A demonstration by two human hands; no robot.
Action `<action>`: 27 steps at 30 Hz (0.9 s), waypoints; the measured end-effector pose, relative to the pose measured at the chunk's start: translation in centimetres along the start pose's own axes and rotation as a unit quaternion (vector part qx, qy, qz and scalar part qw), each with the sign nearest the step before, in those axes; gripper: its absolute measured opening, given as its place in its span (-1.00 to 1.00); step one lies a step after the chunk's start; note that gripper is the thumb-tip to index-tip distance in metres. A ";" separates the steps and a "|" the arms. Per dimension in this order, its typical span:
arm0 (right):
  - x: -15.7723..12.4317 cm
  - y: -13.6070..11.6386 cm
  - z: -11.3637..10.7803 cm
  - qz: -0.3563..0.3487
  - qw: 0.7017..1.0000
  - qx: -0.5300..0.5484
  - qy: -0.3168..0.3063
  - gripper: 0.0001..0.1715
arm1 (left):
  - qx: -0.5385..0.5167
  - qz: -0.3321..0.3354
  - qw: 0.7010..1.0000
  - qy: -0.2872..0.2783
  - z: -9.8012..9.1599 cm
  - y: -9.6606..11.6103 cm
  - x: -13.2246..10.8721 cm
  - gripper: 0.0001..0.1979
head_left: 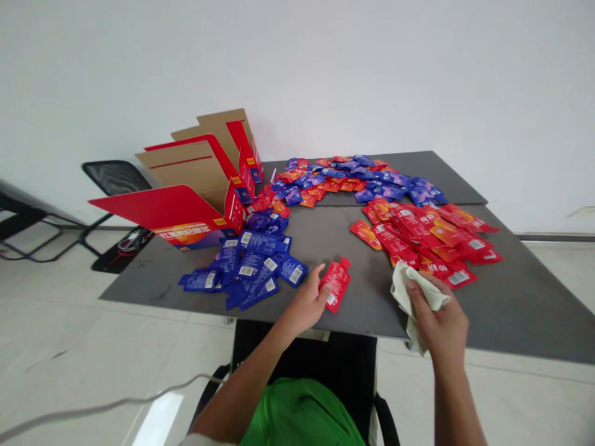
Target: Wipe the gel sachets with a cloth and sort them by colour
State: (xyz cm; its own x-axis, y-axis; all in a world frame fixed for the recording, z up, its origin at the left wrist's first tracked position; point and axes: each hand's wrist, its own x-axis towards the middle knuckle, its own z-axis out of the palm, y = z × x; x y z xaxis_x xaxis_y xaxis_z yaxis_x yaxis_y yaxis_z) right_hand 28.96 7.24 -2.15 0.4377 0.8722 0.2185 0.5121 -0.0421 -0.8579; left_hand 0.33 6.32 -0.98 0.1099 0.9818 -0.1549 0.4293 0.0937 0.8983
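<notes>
My left hand (307,302) is closed on the near left edge of a red pouch (337,284), which has a short spout-like tab at its top and small print with a barcode. In my right hand (441,322) is a bunched, pale cloth (409,291), pinched under the thumb, with one end hanging past the table's front edge. Just beyond that hand spreads a heap of red pouches (423,232). Left of my left hand lies a pile of blue pouches (253,266), several with barcodes up.
Open red cartons (186,210) with raised flaps stand at the table's left. A mixed band of blue and red-orange sachets (334,176) runs across the back of the grey table (320,229). A black chair (116,179) stands beyond the left edge. A cable (116,404) crosses at lower left.
</notes>
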 end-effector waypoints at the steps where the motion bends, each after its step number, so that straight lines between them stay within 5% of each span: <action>1: 0.0 0.0 0.0 0.000 1.000 0.000 0.002 -0.15 | 0.031 0.035 0.999 0.011 0.0 0.1 -0.6 -0.41; 9: -0.3 -0.1 0.2 -0.007 1.000 -0.013 0.015 -0.23 | 0.324 0.166 0.928 0.080 1.7 0.2 -5.6 -0.26; 15: 0.3 -0.3 -0.1 -0.021 0.999 -0.025 -0.023 -0.28 | 0.385 0.310 0.866 0.074 2.2 -1.2 -8.0 -0.54; 21: 1.1 -4.4 0.4 -0.179 0.981 -0.034 -0.063 -0.49 | 0.381 0.383 0.838 0.080 1.5 -3.4 -7.4 -0.65; 24: 0.0 -6.6 2.1 -0.330 0.929 -0.024 -0.169 -0.55 | 0.377 0.397 0.833 0.081 1.2 -3.6 -7.2 -0.68; 27: -1.5 -6.9 4.3 -0.456 0.828 -0.049 -0.322 -0.47 | 0.378 0.399 0.832 0.070 1.0 -3.8 -7.1 -0.75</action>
State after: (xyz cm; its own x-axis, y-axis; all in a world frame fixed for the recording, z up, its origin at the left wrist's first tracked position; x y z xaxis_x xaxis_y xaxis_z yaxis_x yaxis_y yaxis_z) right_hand 21.56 8.33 1.43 -0.6323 0.6411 0.4349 0.4843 0.7653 -0.4239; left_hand -1.19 -1.15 -3.65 0.5480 0.6957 0.4644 0.7171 -0.6766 0.1674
